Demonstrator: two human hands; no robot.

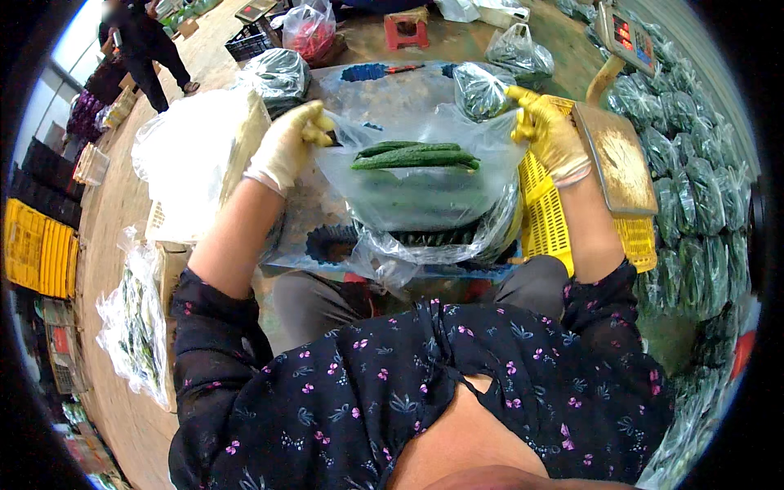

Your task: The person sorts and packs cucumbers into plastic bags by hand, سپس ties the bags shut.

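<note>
A clear plastic bag [422, 199] lies in front of me on a worn blue work surface [392, 92], its mouth spread wide. Several green cucumbers [416, 157] show in the opening, with more seen dimly through the film. My left hand [291, 144], in a yellow-and-white work glove, pinches the bag's left upper edge. At the opposite edge, my right hand [545, 131] in a matching glove grips the film, its index finger pointing outward. The cucumbers' lower parts are blurred by the plastic.
Right of the bag, a platform scale [615, 159] stands over a yellow crate [545, 211]. Filled bags [698, 177] are stacked beyond it. A pile of white plastic bags [196, 153] sits left. Behind are a red stool [407, 30] and a standing person [144, 49].
</note>
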